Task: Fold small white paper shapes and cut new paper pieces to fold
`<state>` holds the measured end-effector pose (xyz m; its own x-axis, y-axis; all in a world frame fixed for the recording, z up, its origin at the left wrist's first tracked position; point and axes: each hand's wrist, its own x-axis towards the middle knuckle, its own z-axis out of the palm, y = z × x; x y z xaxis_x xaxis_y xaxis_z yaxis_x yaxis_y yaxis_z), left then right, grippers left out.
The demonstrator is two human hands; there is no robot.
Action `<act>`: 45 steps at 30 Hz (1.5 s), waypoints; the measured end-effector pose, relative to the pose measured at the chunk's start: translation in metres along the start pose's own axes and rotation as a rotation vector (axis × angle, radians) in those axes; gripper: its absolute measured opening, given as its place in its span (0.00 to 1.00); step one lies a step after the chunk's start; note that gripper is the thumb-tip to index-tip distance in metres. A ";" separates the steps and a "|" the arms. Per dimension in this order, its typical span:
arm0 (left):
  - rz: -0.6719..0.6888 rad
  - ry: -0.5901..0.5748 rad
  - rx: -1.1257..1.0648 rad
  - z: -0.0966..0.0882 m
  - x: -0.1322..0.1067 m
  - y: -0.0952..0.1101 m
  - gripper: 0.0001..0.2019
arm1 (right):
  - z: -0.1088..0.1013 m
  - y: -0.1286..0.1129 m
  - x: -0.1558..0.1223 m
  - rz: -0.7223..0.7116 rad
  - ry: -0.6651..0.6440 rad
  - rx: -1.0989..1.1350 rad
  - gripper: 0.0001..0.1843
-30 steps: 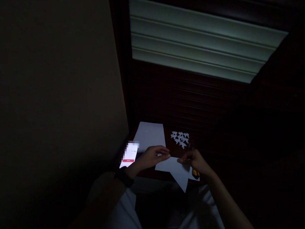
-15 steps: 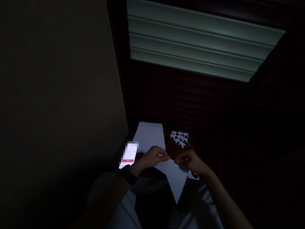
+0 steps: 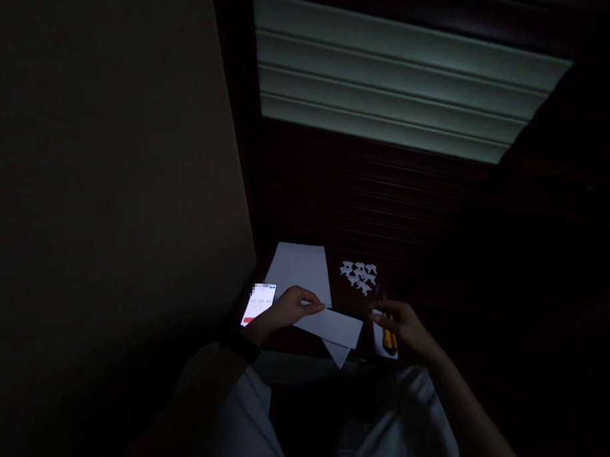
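Note:
My left hand [image 3: 291, 308] pinches the top edge of a white sheet of paper [image 3: 334, 328] between thumb and fingers. The sheet looks folded: a flat band runs to the right, and a pointed flap [image 3: 337, 353] sticks out below it toward my lap. To the right of the sheet is my right hand [image 3: 400, 320], apart from it, with thumb and forefinger slightly spread and nothing visible between them. Just under that hand, a yellow and black utility knife [image 3: 390, 339] lies on a small white piece of paper [image 3: 378, 338].
A stack of white paper [image 3: 299, 268] lies at the back left of the small dark table. Several small white folded paper pieces [image 3: 359, 276] are heaped behind my hands. A lit phone [image 3: 259, 303] leans by my left wrist. A wall [image 3: 137, 149] rises on the left.
My right hand has let go of the paper and moved right, over the knife. My left hand has shifted slightly left with the sheet, which now shows a flat band and a shorter point.

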<state>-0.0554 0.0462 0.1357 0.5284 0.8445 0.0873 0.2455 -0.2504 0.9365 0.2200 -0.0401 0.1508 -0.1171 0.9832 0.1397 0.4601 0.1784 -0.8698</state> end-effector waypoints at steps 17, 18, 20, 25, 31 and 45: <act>0.084 -0.212 0.198 0.028 -0.007 0.015 0.11 | 0.039 -0.014 0.015 -0.128 -0.127 -0.327 0.09; 0.069 -0.240 0.201 0.027 -0.008 0.014 0.12 | 0.037 -0.014 0.014 -0.114 -0.134 -0.319 0.10; 0.050 -0.275 0.201 0.023 -0.011 0.014 0.13 | 0.033 -0.014 0.012 -0.086 -0.132 -0.297 0.11; 0.016 -0.307 0.156 0.008 -0.020 0.009 0.14 | 0.015 -0.012 0.007 -0.038 -0.158 -0.256 0.12; -0.046 -0.290 0.233 -0.013 -0.023 -0.012 0.13 | -0.010 0.007 0.002 0.018 -0.112 -0.298 0.14; 0.149 -0.066 0.382 0.045 -0.004 0.013 0.12 | 0.023 -0.014 0.011 -0.180 -0.081 -0.386 0.09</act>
<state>-0.0180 0.0182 0.1321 0.6285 0.7569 0.1790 0.4401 -0.5358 0.7205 0.1917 -0.0322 0.1531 -0.2873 0.9318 0.2220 0.7193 0.3629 -0.5923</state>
